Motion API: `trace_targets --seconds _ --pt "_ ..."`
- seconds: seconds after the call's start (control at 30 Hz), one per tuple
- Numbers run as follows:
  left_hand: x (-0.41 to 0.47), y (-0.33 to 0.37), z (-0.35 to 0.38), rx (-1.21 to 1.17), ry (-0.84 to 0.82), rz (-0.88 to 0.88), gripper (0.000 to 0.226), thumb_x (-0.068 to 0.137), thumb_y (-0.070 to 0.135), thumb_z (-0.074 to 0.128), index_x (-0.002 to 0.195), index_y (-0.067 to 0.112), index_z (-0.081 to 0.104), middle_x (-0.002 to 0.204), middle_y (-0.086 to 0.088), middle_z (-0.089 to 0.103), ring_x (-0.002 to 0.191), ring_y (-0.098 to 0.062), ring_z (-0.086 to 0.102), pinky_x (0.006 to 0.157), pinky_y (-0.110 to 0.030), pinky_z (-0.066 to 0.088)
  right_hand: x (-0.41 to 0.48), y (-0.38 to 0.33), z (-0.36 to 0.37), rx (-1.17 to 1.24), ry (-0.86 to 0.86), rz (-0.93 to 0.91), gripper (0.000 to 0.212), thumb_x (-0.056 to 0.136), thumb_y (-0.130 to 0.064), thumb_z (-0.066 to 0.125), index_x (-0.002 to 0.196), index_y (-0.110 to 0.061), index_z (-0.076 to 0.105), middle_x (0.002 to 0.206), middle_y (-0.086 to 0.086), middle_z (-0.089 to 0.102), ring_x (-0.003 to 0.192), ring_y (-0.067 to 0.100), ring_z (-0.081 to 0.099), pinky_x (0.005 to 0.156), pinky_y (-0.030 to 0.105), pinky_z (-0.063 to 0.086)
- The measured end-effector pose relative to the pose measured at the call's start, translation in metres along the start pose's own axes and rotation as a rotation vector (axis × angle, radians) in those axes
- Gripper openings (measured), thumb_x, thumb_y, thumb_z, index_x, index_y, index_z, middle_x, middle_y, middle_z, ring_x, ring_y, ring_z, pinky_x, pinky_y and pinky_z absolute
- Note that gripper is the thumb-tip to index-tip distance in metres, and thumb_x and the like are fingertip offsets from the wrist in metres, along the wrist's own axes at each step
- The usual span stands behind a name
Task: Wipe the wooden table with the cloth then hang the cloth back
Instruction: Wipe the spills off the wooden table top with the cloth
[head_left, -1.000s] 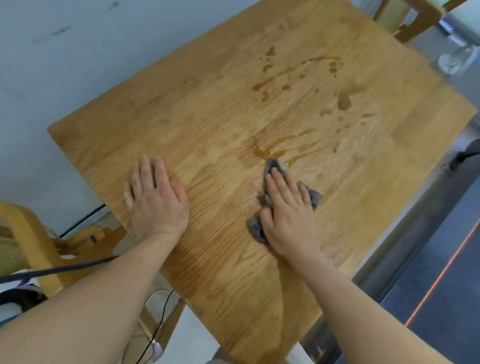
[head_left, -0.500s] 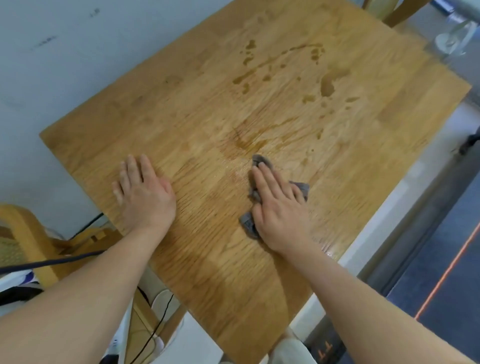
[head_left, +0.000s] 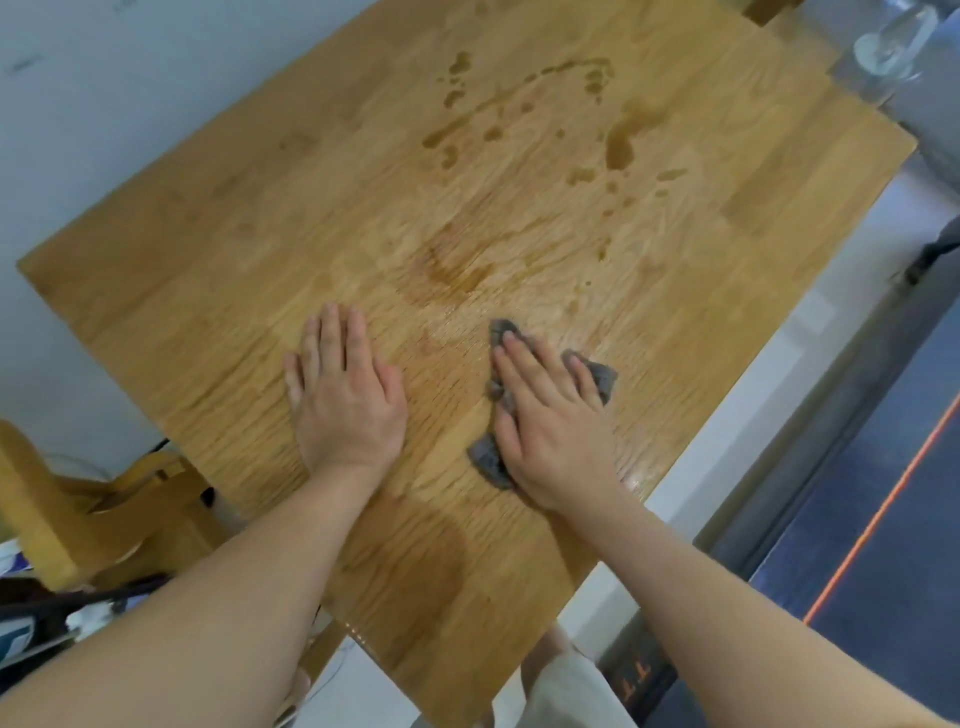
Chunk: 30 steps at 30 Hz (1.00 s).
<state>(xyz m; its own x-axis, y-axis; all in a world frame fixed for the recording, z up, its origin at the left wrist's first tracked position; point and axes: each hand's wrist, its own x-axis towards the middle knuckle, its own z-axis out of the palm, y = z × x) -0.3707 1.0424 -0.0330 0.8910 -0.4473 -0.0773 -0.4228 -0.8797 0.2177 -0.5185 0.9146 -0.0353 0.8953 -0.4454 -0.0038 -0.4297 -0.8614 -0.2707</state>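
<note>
The wooden table (head_left: 249, 249) fills most of the view, with wet drops and smears (head_left: 618, 148) across its far half. A small grey cloth (head_left: 488, 457) lies crumpled on the near right part of the table. My right hand (head_left: 550, 431) presses flat on top of the cloth, fingers pointing away from me; grey edges stick out at the fingertips and by the thumb. My left hand (head_left: 345, 400) rests flat on the bare wood to the left of the cloth, fingers together, holding nothing.
A pale wall (head_left: 104, 104) runs along the table's left side. A wooden chair (head_left: 47, 519) stands at the lower left with dark cables beside it. To the right lie a white ledge (head_left: 769, 364), a grey floor strip and dark flooring with an orange line (head_left: 883, 509).
My right hand has drawn the cloth back toward me and slightly right, away from the smear in the table's middle. My left hand stays flat on the wood.
</note>
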Motion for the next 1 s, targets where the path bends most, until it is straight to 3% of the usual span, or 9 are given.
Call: trace_targets --seconds 0.17,0.23,0.33,0.43,0.53,0.63,0.77,0.9,1.0 --pt "0.004 -0.001 -0.001 0.011 0.010 -0.014 0.059 0.097 0.036 0.023 0.153 0.017 0.017 0.161 -0.004 0.013 0.148 -0.021 0.006 0.120 -0.043 0.002 0.019 0.018 -0.007 -0.037 0.088 0.525 0.064 0.094 -0.037 0.020 0.154 -0.015 0.025 0.162 0.000 0.020 0.150 0.017 0.009 0.120 0.045 0.007" --pt "0.004 0.000 -0.002 0.014 0.015 -0.009 0.058 0.098 0.034 0.027 0.152 0.016 0.019 0.160 -0.006 0.015 0.148 -0.022 0.008 0.119 -0.043 0.003 0.022 -0.023 0.003 0.004 0.074 0.387 0.063 0.094 -0.037 0.027 0.152 -0.013 0.029 0.160 0.002 0.025 0.150 0.019 0.012 0.119 0.048 0.010" --pt "0.003 0.000 -0.001 0.001 0.023 -0.001 0.057 0.097 0.032 0.031 0.151 0.014 0.023 0.159 -0.008 0.019 0.147 -0.024 0.012 0.118 -0.046 0.006 0.009 -0.067 0.016 0.034 -0.043 -0.085 0.059 0.094 -0.039 0.039 0.147 -0.015 0.042 0.153 0.000 0.040 0.147 0.020 0.024 0.116 0.050 0.020" --pt "0.002 0.000 -0.001 -0.008 0.044 -0.006 0.058 0.095 0.034 0.028 0.150 0.015 0.027 0.158 -0.008 0.023 0.146 -0.024 0.016 0.117 -0.046 0.008 0.012 -0.026 0.005 0.020 -0.083 -0.272 0.056 0.096 -0.040 0.038 0.147 -0.017 0.042 0.154 -0.002 0.039 0.147 0.017 0.024 0.118 0.046 0.021" --pt "0.003 0.000 -0.001 0.005 0.021 -0.005 0.057 0.097 0.034 0.030 0.151 0.015 0.024 0.159 -0.007 0.021 0.147 -0.023 0.013 0.118 -0.045 0.007 0.024 0.037 -0.015 -0.011 0.013 0.058 0.056 0.097 -0.036 0.032 0.147 -0.013 0.042 0.155 0.003 0.037 0.146 0.021 0.025 0.117 0.051 0.021" --pt "0.004 -0.002 -0.001 0.021 0.016 0.006 0.058 0.097 0.034 0.028 0.151 0.015 0.023 0.159 -0.008 0.021 0.146 -0.025 0.014 0.118 -0.047 0.009 0.038 0.027 -0.013 -0.033 0.070 0.433 0.062 0.097 -0.039 0.021 0.153 -0.015 0.027 0.161 0.001 0.022 0.150 0.018 0.011 0.122 0.044 0.006" --pt "0.006 -0.002 0.000 0.022 0.020 0.008 0.060 0.093 0.035 0.027 0.149 0.013 0.028 0.157 -0.010 0.025 0.145 -0.027 0.019 0.117 -0.049 0.013 0.050 -0.044 0.007 0.011 -0.029 0.014 0.060 0.096 -0.040 0.030 0.151 -0.016 0.034 0.159 -0.002 0.027 0.149 0.019 0.015 0.120 0.047 0.012" --pt "0.007 -0.002 0.000 0.014 0.024 0.006 0.060 0.092 0.036 0.025 0.148 0.014 0.030 0.157 -0.009 0.026 0.145 -0.026 0.019 0.116 -0.048 0.013 0.071 -0.025 0.002 0.029 -0.171 -0.361 0.059 0.094 -0.038 0.034 0.150 -0.018 0.038 0.157 -0.003 0.032 0.148 0.018 0.020 0.120 0.045 0.014" --pt "0.002 -0.001 0.001 0.016 0.029 0.008 0.060 0.093 0.035 0.028 0.149 0.015 0.028 0.157 -0.008 0.026 0.145 -0.025 0.019 0.116 -0.047 0.011 0.085 0.031 -0.014 0.012 -0.115 -0.217 0.065 0.086 -0.035 0.035 0.148 -0.015 0.040 0.156 0.002 0.036 0.147 0.021 0.024 0.119 0.050 0.018"
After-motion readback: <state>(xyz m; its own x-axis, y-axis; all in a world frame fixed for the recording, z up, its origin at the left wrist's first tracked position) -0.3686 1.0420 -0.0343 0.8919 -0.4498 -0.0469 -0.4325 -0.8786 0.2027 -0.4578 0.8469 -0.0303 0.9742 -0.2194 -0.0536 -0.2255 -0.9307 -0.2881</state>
